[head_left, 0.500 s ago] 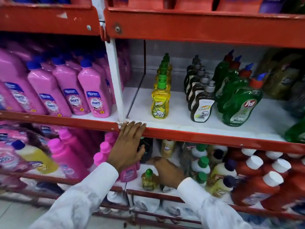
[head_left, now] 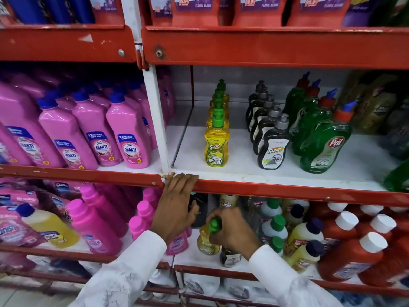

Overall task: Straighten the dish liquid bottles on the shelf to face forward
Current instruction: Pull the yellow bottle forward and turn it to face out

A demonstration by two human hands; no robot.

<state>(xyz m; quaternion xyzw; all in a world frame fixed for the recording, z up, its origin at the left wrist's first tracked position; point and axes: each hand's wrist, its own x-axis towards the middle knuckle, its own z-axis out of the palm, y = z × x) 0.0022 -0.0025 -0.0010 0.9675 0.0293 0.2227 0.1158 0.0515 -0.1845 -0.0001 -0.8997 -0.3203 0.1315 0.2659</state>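
Observation:
On the white middle shelf [head_left: 232,171] a row of yellow dish liquid bottles [head_left: 216,142] with green caps faces forward. Right of it stand a row of black bottles [head_left: 273,149] and a row of green Pril bottles [head_left: 323,145]. My left hand [head_left: 177,207] rests flat on the red shelf edge [head_left: 287,191], fingers spread, holding nothing. One shelf lower, my right hand [head_left: 232,231] grips a small yellow bottle [head_left: 207,242] by the neck under its green cap; another small dark bottle [head_left: 230,258] stands just below my hand.
Pink Shakti bottles [head_left: 128,134] fill the middle shelf's left bay behind a white upright post [head_left: 157,120]. The lower shelf holds pink bottles [head_left: 95,224], green- and dark-capped bottles [head_left: 276,227] and red bottles with white caps [head_left: 354,247]. Red packs stand on the top shelf [head_left: 254,12].
My right hand has closed around the small yellow bottle's neck on the lower shelf. The camera has come closer to the shelf. My left hand stays on the shelf edge.

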